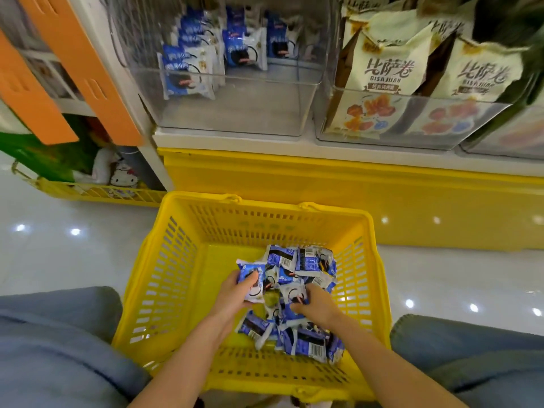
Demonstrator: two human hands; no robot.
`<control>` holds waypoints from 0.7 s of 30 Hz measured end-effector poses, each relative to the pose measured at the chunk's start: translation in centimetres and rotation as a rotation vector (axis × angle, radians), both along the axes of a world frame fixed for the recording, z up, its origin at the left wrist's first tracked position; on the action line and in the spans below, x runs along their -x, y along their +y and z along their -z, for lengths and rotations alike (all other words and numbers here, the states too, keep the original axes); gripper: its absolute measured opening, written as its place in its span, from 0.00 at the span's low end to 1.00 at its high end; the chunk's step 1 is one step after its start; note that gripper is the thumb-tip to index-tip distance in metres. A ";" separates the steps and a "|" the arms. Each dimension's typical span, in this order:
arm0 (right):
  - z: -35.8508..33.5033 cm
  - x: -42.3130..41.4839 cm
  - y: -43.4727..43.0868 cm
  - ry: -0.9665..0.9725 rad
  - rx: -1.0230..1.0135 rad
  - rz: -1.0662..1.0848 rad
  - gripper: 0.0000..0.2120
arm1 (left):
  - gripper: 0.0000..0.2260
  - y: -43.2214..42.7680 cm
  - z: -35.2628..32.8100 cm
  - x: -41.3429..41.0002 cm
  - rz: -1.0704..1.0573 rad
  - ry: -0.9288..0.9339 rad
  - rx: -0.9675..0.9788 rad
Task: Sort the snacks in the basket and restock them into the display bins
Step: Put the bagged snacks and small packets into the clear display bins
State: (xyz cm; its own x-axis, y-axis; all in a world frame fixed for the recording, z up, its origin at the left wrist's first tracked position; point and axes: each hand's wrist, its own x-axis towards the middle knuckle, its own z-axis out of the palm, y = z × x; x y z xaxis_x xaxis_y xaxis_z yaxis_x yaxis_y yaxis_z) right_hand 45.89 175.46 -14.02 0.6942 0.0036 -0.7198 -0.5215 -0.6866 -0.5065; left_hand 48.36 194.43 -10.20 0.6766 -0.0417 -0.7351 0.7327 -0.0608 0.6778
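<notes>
Head view: both hands are down inside the yellow basket [176,231], and the sorting's on!
Left hand [235,295]: thumb and fingers wrapped round one blue-and-white packet [250,278], held up at the basket's middle.
Right hand [316,304]: fingers curled down into the heap of packets [306,269] in the basket's right half. Has it pinched one? Can't tell.
Heap: small glossy, crinkly pillow packs, barcodes showing, jumbled every way.
Basket: rigid slotted plastic, square-cornered.
Clear bin [235,113]: on the shelf beyond the basket, with hard see-through walls. Matching stocked packets [188,72] stand toward its back.
Cream bags [391,66]: beyond the basket to its right, taller flat pouches.
Progress: roughly midway by my read. Some packets are shelved, but a good heap is still waiting in the basket.
</notes>
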 end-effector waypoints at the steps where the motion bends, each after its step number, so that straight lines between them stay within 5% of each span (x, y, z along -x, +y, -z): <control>1: -0.8 -0.8 0.0 -0.034 -0.028 0.009 0.12 | 0.18 0.2 -0.3 -0.1 0.019 -0.027 -0.048; 8: -7.9 -4.6 0.9 -0.176 -0.361 0.185 0.21 | 0.12 0.6 -4.4 -1.2 -0.054 -0.069 -0.007; 12: -12.3 -5.2 2.1 -0.259 -0.489 0.195 0.12 | 0.13 -0.1 -8.0 -1.3 -0.018 -0.154 0.157; 17: -16.8 -5.4 2.5 -0.382 -0.567 0.318 0.15 | 0.28 0.0 -11.8 -1.6 0.109 -0.330 0.059; 21: -19.9 -6.1 3.3 -0.403 -0.631 0.374 0.14 | 0.17 1.0 -14.6 -2.4 0.079 -0.506 0.030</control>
State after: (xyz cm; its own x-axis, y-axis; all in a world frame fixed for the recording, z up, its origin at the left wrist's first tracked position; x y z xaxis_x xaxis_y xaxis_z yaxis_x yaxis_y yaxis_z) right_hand 51.97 178.77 5.87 0.9335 0.0406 -0.3562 -0.3553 -0.0293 -0.9343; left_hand 50.78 195.39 4.42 0.9414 -0.1228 -0.3142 0.3065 -0.0777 0.9487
